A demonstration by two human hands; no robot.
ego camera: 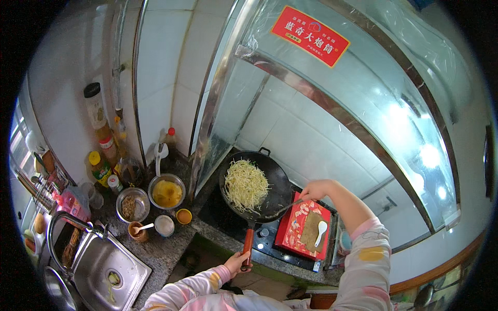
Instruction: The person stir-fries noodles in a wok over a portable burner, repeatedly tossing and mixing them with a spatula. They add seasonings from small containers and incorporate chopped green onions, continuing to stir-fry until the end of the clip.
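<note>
My left hand (pixel 237 262) grips the reddish-brown handle (pixel 248 243) of a black wok (pixel 278 182) on the stove. A heap of pale shredded vegetable, apparently bean sprouts (pixel 246 184), fills the wok's left side. From the right, my right hand (pixel 314 190) holds the handle of a metal spatula (pixel 288 206). Its blade rests low inside the wok, just right of the shreds. Below my right hand lies a red box (pixel 290 233) with a brown cloth or pad (pixel 311 229) and a white spoon (pixel 321 233) on top.
Left of the stove stand a metal bowl of yellow liquid (pixel 167 194), a bowl of minced food (pixel 132 206) and small seasoning pots (pixel 164 225). Bottles (pixel 100 171) line the wall. A steel sink (pixel 97 268) with a curved faucet (pixel 58 217) sits lower left. A glass-sided hood (pixel 311 81) overhangs the stove.
</note>
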